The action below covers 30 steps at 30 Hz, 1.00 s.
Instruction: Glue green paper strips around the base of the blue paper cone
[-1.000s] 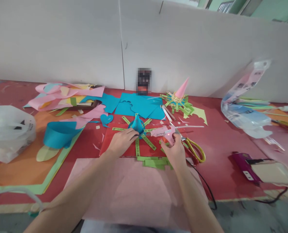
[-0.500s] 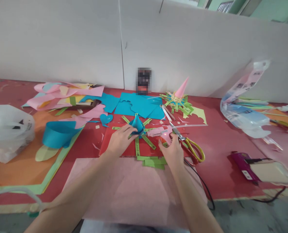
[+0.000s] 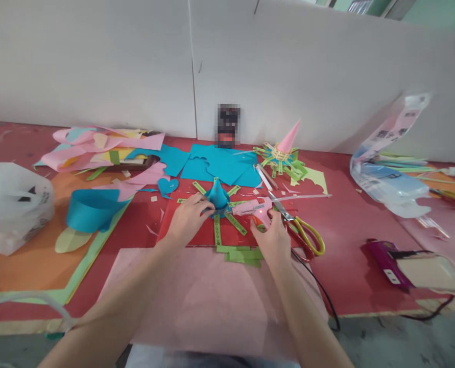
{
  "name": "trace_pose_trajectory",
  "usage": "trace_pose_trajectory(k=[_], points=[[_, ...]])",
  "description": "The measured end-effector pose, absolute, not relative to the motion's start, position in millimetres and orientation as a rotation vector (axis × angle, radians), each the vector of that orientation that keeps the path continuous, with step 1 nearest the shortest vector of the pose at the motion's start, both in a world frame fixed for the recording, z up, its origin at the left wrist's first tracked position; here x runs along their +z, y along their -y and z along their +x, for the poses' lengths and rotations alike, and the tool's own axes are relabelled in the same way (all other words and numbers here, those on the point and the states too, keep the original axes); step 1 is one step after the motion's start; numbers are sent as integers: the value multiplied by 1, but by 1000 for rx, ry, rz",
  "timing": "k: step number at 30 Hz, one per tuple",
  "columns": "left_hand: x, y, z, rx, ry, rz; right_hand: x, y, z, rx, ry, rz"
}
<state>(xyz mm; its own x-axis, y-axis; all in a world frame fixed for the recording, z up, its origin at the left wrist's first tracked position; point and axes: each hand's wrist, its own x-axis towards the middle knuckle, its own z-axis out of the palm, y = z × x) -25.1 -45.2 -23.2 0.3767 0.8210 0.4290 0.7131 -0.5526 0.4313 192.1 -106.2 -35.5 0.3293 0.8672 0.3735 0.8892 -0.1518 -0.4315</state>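
Pinching blue cone (image 3: 217, 197) at base w/ L hand (image 3: 191, 217), thumb + fingertips nearly tog. Gripping pink glue gun (image 3: 255, 207) by handle w/ R hand (image 3: 273, 237), fingers curled, nozzle nr cone base. Standing upright on red sheet (image 3: 181, 235), amid printed green strips (image 3: 236, 223). Nr R hand: scissors (image 3: 288, 216).

Craft workspace, red table (image 3: 338, 276), coloured paper (image 3: 219, 166), scissors (image 3: 309, 237), pink glue gun (image 3: 253, 208), paper scraps (image 3: 243, 255), plain partition (image 3: 116, 66)

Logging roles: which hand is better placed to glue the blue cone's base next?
Right hand, probably: it grips the glue gun, nozzle near the base; the left hand is at the cone.
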Motion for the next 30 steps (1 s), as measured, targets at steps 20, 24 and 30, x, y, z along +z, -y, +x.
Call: trace_pose_trajectory(k=[20,24,30], points=[[-24,44,-17,930,-1381,2537,-40,108,182,-129,1648,-2018],[-24,43,-17,921,-1368,2546,-39,108,182,-93,1657,-2030],[-21,45,-18,909,-1354,2552,-39,109,182,-78,1654,-2045]])
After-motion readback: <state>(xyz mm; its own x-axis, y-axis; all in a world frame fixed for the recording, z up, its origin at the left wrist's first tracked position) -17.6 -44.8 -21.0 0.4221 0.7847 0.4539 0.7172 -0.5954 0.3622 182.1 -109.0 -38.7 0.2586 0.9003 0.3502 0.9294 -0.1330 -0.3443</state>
